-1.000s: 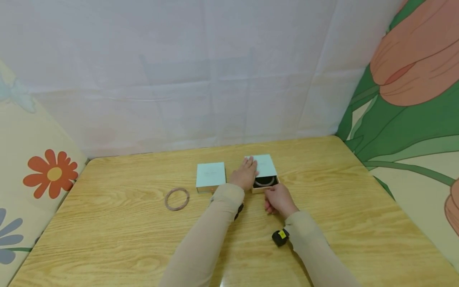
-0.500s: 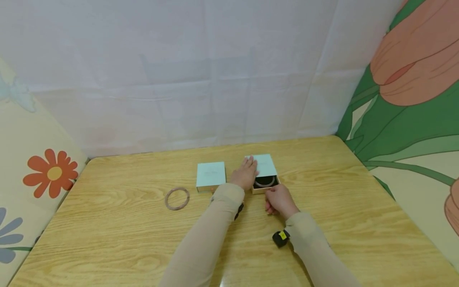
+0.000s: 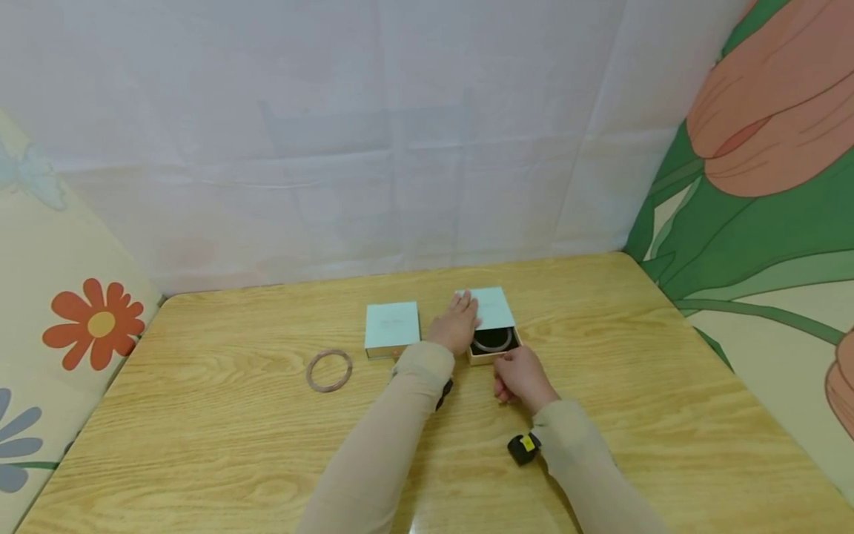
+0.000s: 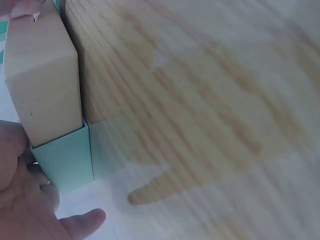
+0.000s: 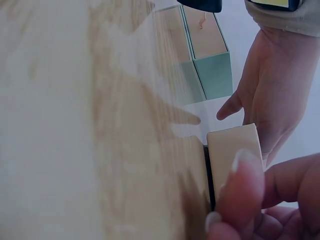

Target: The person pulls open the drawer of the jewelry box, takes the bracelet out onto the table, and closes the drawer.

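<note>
A pale mint drawer box (image 3: 494,305) lies right of the table's middle. Its cream drawer (image 3: 485,359) is partly out toward me, showing a black lining and a bangle (image 3: 493,350) inside. My left hand (image 3: 455,326) rests on the mint sleeve's top left with straight fingers; in the left wrist view the thumb (image 4: 85,225) points away from the box. At the drawer's front my right hand (image 3: 523,374) has its fingers curled, and in the left wrist view those fingertips (image 4: 22,9) pinch the front. What exactly they pinch is mostly hidden.
Left of the hands stands a second mint box (image 3: 392,325), closed, with a small pull ribbon (image 5: 202,21) on its front. A pinkish bangle (image 3: 330,389) lies flat on the wooden table (image 3: 200,437). A white cloth (image 3: 320,148) hangs behind the table.
The drawer has slid slightly further out toward me, and more of the bangle inside shows. My right hand has moved a little toward me with it; the left stays in place.
</note>
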Available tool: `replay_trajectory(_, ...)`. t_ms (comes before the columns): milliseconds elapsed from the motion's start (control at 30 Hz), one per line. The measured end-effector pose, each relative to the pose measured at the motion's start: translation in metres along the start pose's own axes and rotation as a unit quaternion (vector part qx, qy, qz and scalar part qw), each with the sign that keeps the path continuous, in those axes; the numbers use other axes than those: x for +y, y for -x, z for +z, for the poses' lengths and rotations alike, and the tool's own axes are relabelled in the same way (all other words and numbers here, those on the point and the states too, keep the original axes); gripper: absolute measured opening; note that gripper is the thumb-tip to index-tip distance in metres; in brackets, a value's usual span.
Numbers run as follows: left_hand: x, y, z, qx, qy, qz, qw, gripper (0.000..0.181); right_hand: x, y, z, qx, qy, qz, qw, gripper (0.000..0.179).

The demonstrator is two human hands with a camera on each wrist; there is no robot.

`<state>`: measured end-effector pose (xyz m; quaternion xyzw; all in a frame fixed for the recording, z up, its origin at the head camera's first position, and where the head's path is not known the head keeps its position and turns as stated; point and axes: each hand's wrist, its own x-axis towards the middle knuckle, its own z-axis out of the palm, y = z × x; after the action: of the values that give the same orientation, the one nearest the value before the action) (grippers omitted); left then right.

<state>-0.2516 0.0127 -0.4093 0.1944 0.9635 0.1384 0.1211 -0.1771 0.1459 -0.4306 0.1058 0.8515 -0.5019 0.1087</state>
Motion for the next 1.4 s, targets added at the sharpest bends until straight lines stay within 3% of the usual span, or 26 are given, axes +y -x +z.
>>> replay_trajectory(1400, 0.000, 0.004, -0.001, 0.010, -0.015, 0.010, 0.9998, 0.052, 0.003, 0.012, -0.001, 0.005, 0.009, -0.011, 0.9999, 0.033)
